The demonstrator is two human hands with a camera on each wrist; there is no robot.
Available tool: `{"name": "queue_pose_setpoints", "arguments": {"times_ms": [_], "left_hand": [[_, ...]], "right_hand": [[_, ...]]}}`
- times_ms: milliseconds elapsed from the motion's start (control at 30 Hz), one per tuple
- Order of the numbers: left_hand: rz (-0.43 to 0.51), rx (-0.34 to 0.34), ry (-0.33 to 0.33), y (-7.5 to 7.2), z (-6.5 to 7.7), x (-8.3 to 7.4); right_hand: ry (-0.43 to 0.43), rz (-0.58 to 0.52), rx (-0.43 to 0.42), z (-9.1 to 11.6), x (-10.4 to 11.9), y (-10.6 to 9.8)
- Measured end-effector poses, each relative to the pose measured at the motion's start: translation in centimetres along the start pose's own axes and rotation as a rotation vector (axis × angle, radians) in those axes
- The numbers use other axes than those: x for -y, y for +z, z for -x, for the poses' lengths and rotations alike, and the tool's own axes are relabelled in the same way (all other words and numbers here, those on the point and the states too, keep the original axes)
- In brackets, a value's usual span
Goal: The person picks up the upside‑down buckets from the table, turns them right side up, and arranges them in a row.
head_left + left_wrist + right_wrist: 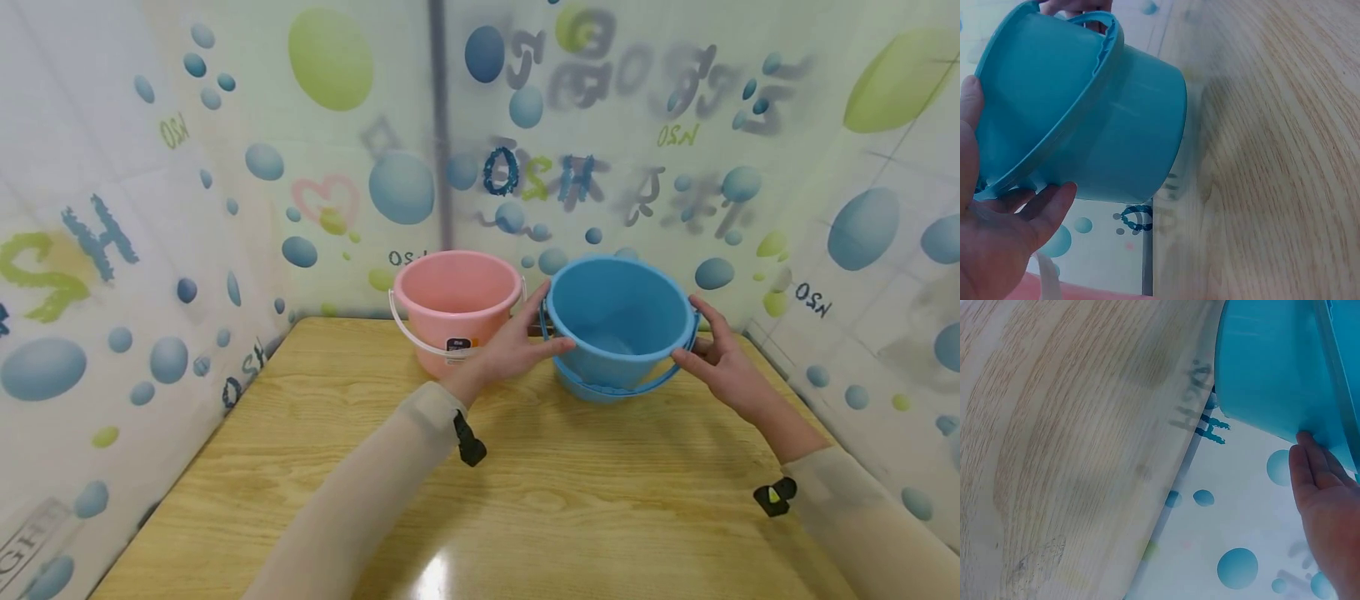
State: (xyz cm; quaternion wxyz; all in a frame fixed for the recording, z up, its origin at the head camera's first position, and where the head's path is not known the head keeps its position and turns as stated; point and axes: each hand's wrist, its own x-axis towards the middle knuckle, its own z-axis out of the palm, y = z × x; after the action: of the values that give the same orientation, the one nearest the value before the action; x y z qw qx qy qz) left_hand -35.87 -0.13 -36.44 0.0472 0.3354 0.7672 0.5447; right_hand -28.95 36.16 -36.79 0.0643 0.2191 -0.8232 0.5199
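A blue plastic bucket (611,367) with a blue handle hanging down its front is between my two hands, its mouth tipped slightly toward me. On its left side, my left hand (513,346) grips the rim, thumb at the front and fingers around the outer wall. The left wrist view shows these fingertips (1063,194) under the rim. My right hand (723,367) holds the opposite side, thumb near the rim. Its fingers (1316,462) lie along the outer wall in the right wrist view. A pink bucket (457,325) stands just left, partly hidden behind my left hand.
The wooden table (570,517) fills the foreground. Patterned sheeting (330,150) with bubbles and letters rises along its back and sides. A white handle (420,337) hangs across the pink bucket's front, beside a dark label (459,345).
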Motion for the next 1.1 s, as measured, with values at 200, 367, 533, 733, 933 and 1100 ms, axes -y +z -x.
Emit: {"name": "queue_pose_setpoints", "arguments": {"times_ms": [200, 367, 533, 733, 933, 1100], "left_hand": [[0.007, -0.017, -0.018, 0.5, -0.4, 0.1], [0.028, -0.020, 0.028, 0.9, -1.0, 0.5], [0.000, -0.015, 0.046, 1.1, -1.3, 0.6], [-0.009, -0.015, -0.010, 1.1, -1.6, 0.9], [-0.007, -0.026, -0.058, 1.1, -2.1, 1.3], [-0.031, -0.032, -0.076, 1.2, -2.4, 1.4]], "right_hand": [[0.039, 0.041, 0.003, -0.3, -0.4, -0.1], [0.089, 0.075, 0.020, -0.6, -0.6, -0.1], [0.133, 0.119, 0.025, -0.8, -0.7, -0.3], [0.153, 0.141, 0.022, -1.1, -1.1, -0.3], [0.164, 0.157, 0.014, -1.4, -1.4, -0.3], [0.181, 0.164, 0.015, -1.6, -1.5, -0.4]]}}
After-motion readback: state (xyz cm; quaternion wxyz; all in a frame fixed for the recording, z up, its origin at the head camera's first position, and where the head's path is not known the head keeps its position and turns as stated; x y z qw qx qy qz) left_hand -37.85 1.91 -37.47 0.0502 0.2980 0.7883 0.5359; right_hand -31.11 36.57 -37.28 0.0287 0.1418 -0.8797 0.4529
